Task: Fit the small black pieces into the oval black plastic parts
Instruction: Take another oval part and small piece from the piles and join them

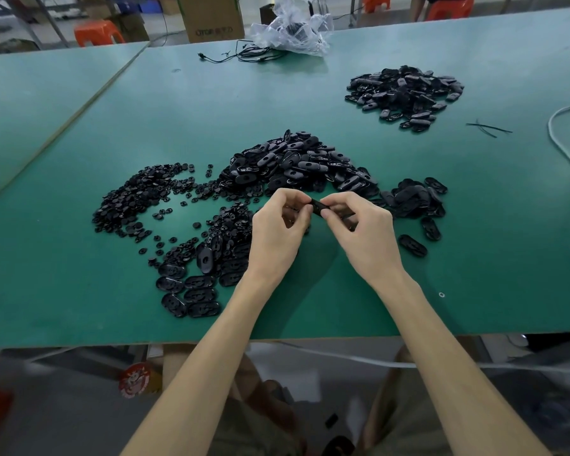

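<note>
"Hands first," says my benchmate. "What have they got?"

"Both are closed on one oval part [317, 205]. My right hand [359, 225] pinches its right end between thumb and fingertips, and my left hand [278, 222] has curled fingers on the other end. Whether a small piece sits under my left fingertips, I cannot tell; they cover that spot."

"How will it handle?"

"Light and stiff, I'd judge, moulded plastic with a glossy skin, so likely slippery. I'd hold it by the ends or long edges and keep the middle opening free, then push the small piece in straight; a skewed press could make it pop away."

"And the stock?"

"From my hands, the small black pieces [139, 199] lie scattered at nine to ten o'clock. The main heap of ovals [297, 162] is at twelve, just beyond my fingers. More ovals [191, 284] lie flat at seven to eight, a smaller cluster [415, 199] at three, and a separate pile [405, 92] sits well off at one o'clock, all on the green table [79, 126]."

"Beyond that?"

"Crumpled clear plastic bag [290, 31] at twelve, on the far edge."
</note>
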